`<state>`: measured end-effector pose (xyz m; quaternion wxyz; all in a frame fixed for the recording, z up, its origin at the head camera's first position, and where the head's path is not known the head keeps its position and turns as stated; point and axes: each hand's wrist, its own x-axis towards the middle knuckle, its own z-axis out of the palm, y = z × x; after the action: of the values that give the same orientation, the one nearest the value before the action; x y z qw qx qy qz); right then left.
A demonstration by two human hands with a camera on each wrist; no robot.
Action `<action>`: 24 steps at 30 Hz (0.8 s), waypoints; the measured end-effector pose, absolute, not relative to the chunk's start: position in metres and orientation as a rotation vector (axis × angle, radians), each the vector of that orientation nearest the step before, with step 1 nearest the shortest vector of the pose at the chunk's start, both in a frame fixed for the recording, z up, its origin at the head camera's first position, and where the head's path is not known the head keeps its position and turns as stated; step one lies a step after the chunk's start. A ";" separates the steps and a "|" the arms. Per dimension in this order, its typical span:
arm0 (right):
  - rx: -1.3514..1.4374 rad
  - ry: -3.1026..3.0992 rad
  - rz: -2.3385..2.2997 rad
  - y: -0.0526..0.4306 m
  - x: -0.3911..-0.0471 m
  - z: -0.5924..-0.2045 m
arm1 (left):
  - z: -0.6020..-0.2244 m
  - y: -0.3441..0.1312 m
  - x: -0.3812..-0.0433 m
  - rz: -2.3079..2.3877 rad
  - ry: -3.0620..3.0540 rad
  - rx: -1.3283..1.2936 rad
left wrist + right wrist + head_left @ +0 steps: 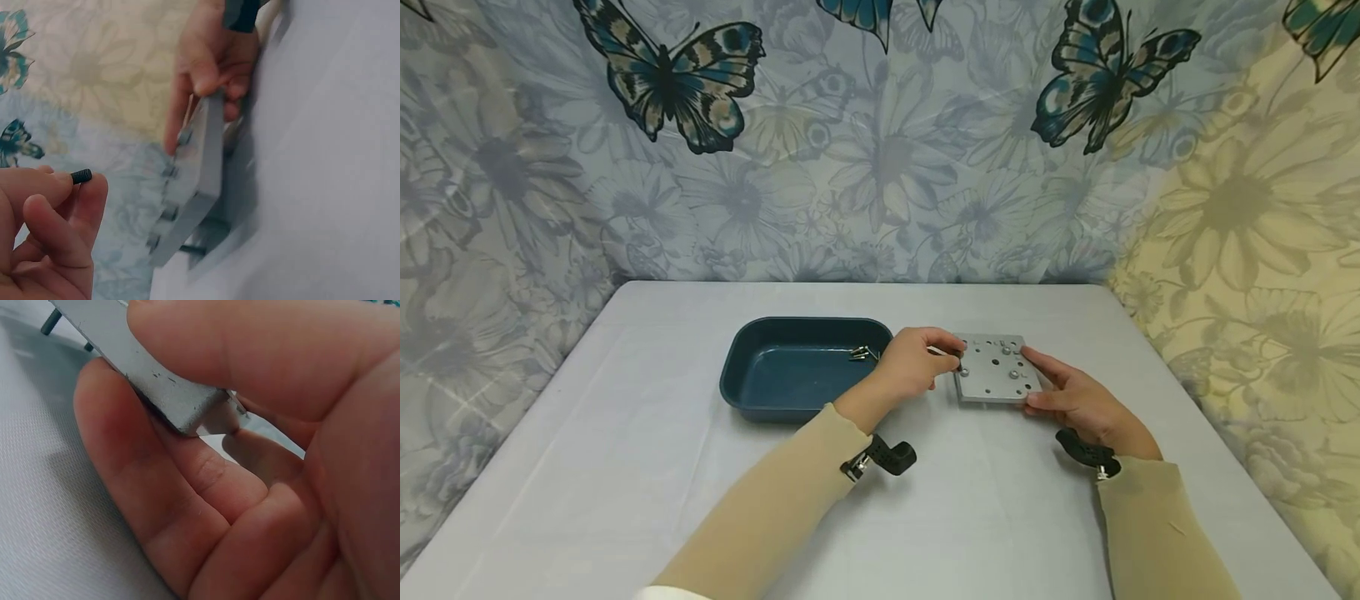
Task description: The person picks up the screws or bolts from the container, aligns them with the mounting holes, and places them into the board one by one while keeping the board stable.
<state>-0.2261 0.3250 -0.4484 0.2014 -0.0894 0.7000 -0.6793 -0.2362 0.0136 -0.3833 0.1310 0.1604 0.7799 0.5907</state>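
A silver metal plate (pixel 996 385) with rows of holes is tilted in my right hand (pixel 1086 406), thumb on its near edge and fingers at its right side and underneath. Several screws (pixel 1014 375) sit in its holes, heads up; threaded shanks (pixel 51 322) stick out below the plate in the right wrist view. My left hand (pixel 907 364) is at the plate's left edge in the head view. Between its thumb and forefinger it pinches a small dark screw (pixel 82 176), whose threaded end shows in the left wrist view while its head is hidden by the fingers.
A dark blue tray (pixel 767 410) stands left of the plate, partly behind my left hand. A few brass-coloured screws (pixel 860 353) lie at its right end. White cloth (pixel 625 467) covers the table, and patterned fabric (pixel 880 217) hangs behind it.
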 end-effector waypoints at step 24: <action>-0.239 1.987 -1.843 0.323 -0.228 -0.445 | -0.413 0.064 -0.233 1.350 2.612 0.773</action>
<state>-0.2282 0.3228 -0.4453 0.2088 -0.0860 0.7142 -0.6626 -0.2335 0.0642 -0.4131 0.0506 0.2538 0.8581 0.4435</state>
